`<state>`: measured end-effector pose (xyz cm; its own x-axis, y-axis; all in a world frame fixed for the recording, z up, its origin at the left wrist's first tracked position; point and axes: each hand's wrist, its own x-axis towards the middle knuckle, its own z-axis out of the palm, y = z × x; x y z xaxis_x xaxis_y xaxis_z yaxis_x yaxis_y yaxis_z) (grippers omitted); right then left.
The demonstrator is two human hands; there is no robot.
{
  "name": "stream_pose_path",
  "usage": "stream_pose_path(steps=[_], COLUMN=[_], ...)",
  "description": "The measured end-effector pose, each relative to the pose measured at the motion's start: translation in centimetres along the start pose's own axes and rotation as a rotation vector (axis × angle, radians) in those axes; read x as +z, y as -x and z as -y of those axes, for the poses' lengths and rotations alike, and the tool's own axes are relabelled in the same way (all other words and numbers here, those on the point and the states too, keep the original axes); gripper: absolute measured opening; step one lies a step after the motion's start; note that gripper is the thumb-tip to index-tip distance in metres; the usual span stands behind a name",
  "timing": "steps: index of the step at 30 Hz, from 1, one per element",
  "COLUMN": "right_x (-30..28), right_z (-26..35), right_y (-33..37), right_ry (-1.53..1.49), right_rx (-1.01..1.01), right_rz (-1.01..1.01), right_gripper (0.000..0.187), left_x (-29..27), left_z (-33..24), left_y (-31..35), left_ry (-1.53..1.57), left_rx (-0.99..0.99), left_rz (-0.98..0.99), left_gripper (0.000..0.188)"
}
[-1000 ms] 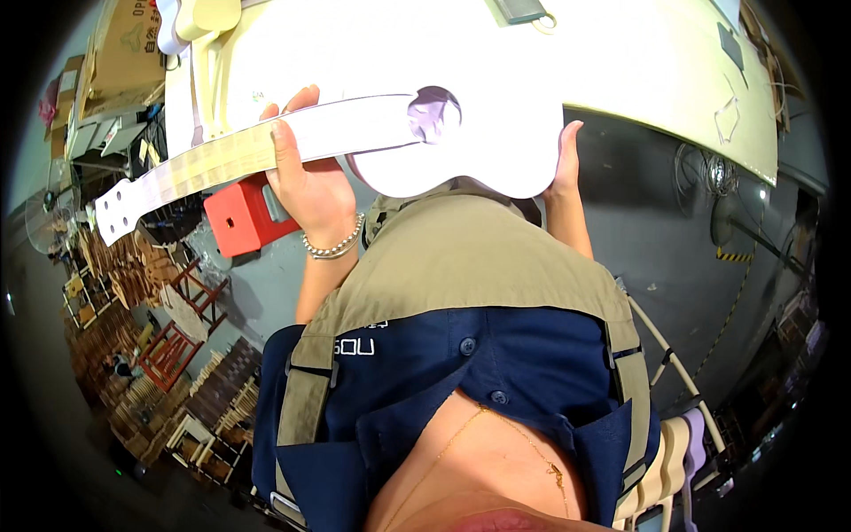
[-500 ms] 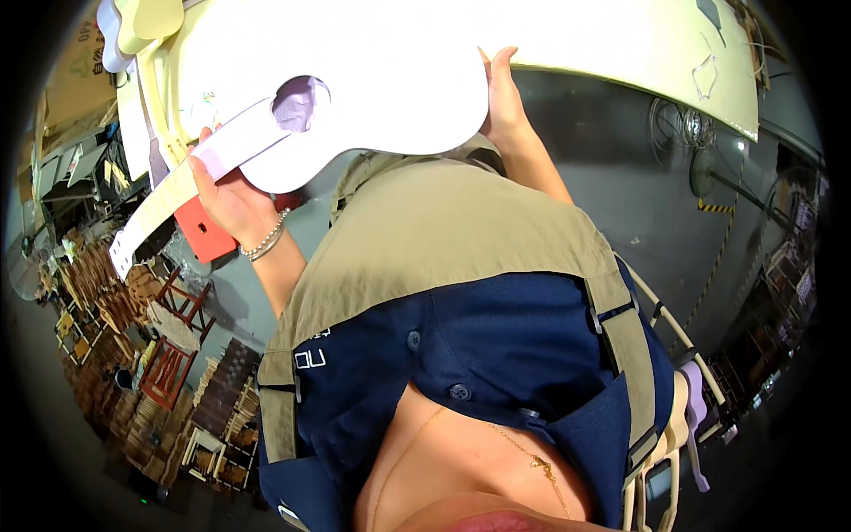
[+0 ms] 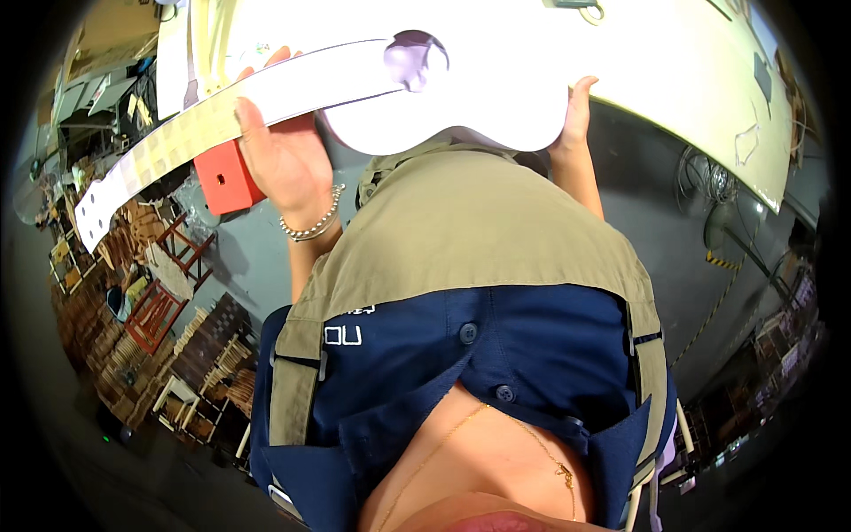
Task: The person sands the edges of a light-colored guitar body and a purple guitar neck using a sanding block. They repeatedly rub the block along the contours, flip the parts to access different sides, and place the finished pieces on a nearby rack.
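A pale, lilac-tinged unstrung guitar (image 3: 505, 97) lies across my front, its face up and its body partly over the white table (image 3: 656, 80). Strong glare hides much of the body's outline. Its neck (image 3: 168, 137) slopes down to the left and ends in a headstock (image 3: 93, 217) with peg holes. My left hand (image 3: 291, 164) is closed round the neck, thumb on the near side and fingertips on the far side. At the body's rounded right end, my right hand (image 3: 574, 124) grips the edge, its fingers partly hidden. Purple shows inside the sound hole (image 3: 415, 60).
Pale instrument necks (image 3: 208, 53) lie at the table's far left. Below my left hand stands a red box-like thing (image 3: 229, 180). Wooden chairs (image 3: 160, 315) and stacked wooden parts fill the left floor. A coil of wire (image 3: 709, 173) and a fan-like stand are at right.
The guitar has shifted right in the view and its neck lies nearer level. Both hands have moved along with it, keeping their hold. More of the headstock end shows.
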<state>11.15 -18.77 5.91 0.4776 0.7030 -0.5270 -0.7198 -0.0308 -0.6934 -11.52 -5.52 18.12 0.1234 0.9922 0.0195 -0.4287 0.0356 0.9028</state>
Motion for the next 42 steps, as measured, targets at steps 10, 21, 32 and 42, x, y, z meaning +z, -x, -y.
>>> stream_pose_path(steps=[10, 21, 32, 42], right_x=[-7.2, -7.6, 0.0, 9.3], right_z=[-1.7, -4.6, 0.8, 4.9], right_y=[-2.4, -2.3, -0.2, 5.3], right_ry=[0.386, 0.412, 0.833, 0.870], right_rx=[-0.103, -0.203, -0.389, -0.761], right_rz=[0.409, 0.198, 0.298, 0.660], right_gripper=[0.059, 0.051, 0.074, 0.101], left_x=[-0.8, -0.5, -5.6, -18.9], left_z=[-3.1, -1.9, 0.5, 8.2], left_y=[-0.3, 1.6, 1.8, 1.9], left_ry=[-0.339, -0.200, -0.045, 0.533], left_rx=[0.219, 0.161, 0.017, -0.523], left_rz=[0.454, 0.401, -0.297, -0.231], left_gripper=[0.056, 0.073, 0.055, 0.040])
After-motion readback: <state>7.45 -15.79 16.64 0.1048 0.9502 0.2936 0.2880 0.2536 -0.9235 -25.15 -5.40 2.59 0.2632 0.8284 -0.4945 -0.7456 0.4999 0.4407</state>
